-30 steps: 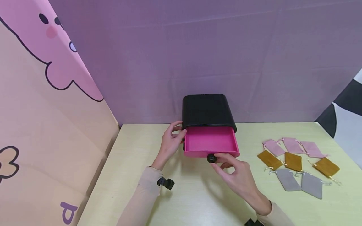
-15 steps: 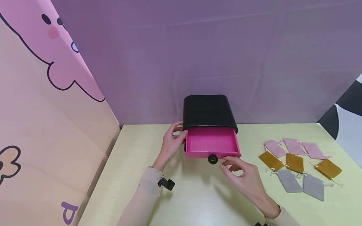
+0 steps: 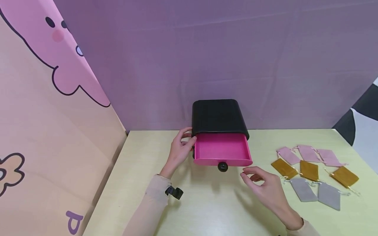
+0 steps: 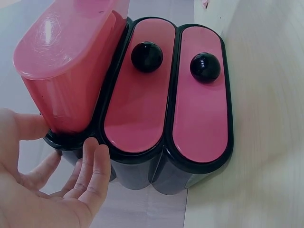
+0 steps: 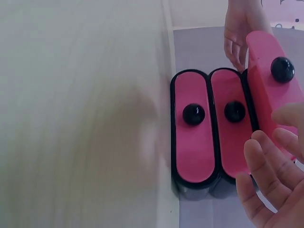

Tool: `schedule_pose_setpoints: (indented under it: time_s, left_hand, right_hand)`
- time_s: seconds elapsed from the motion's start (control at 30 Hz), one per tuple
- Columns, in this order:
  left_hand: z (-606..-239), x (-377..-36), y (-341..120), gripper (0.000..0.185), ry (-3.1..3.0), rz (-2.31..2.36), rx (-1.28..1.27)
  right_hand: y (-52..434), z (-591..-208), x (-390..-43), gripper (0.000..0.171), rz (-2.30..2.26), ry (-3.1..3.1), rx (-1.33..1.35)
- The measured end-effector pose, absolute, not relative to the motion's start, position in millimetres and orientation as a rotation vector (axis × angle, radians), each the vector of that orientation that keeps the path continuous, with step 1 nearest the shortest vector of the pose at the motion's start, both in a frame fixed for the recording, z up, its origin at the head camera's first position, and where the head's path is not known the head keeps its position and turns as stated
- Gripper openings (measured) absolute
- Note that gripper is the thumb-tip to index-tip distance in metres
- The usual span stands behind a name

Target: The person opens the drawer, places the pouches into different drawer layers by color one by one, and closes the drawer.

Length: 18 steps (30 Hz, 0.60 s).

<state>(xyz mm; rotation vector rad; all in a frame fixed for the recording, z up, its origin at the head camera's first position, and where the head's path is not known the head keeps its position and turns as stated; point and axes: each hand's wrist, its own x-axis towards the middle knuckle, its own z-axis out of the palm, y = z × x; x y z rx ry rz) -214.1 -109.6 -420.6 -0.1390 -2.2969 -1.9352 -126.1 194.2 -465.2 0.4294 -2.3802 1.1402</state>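
A black cabinet (image 3: 218, 116) stands against the purple backdrop, its pink top drawer (image 3: 208, 162) pulled out with nothing inside. On the drawer's front is a round black knob (image 3: 222, 167). My left hand (image 3: 178, 150) rests against the cabinet's left side, thumb at the front edge beside the drawer. Seen from the left wrist, two lower drawers with black knobs (image 4: 147, 57) are closed, and the fingers (image 4: 97, 178) lie along the cabinet's side. Away from the drawer, to its lower right, my right hand (image 3: 268, 190) hovers with loosely bent fingers, holding nothing.
On the table's right side lie small drawstring pouches: pink ones (image 3: 307, 153) at the back, mustard ones (image 3: 309, 170) in the middle, grey ones (image 3: 329, 195) in front. A purple cloth (image 3: 189, 65) hangs behind the table; a patterned panel (image 3: 59, 131) borders the left.
My right hand has let go of the drawer's knob and moved right and toward me. The drawer stays pulled out, and my left hand keeps its place on the cabinet.
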Motion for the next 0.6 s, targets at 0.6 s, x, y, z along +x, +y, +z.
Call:
schedule_pose_setpoints:
  time_s: [0.6]
  left_hand:
    - [-423,-214,-110,0.047,-2.311,-1.946,-0.147]
  right_hand:
    - [233,-474,-120,0.016,1.085,-2.507,0.284]
